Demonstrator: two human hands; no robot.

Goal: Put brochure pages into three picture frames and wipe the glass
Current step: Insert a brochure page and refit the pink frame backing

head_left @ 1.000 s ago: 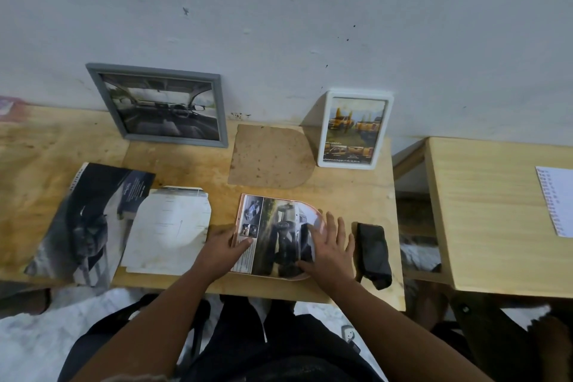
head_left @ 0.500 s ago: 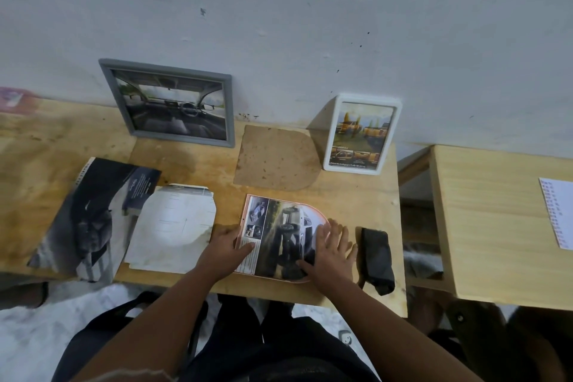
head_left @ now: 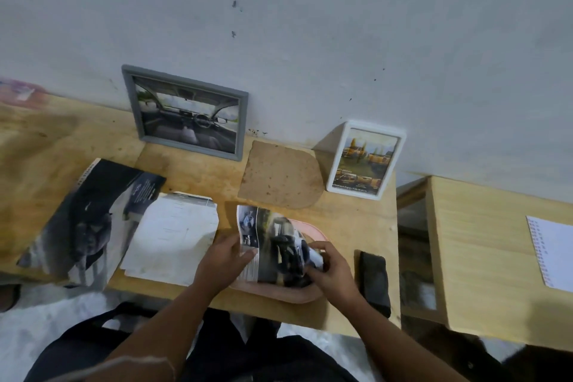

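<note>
Brochure page [head_left: 273, 245] lifted and curled off pink frame [head_left: 279, 293] since earlier frame, left edge pinched by left hand [head_left: 221, 260], right edge gripped in curled right hand [head_left: 328, 267], dark cloth [head_left: 373, 279] on worktop [head_left: 366, 217] just right of right grip, backing board [head_left: 280, 178] beyond both grips.

Plain room: bare wall [head_left: 310, 25], wooden desks [head_left: 356, 214].

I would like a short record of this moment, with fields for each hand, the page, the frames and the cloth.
left hand: holds left edge of the brochure page
right hand: fingers curl the page's right side upward
pink frame: flat under the page
grey frame: leans on wall, filled
white frame: leans on wall, filled
backing board: flat, behind the page
dark cloth: right of the hands, untouched
</note>
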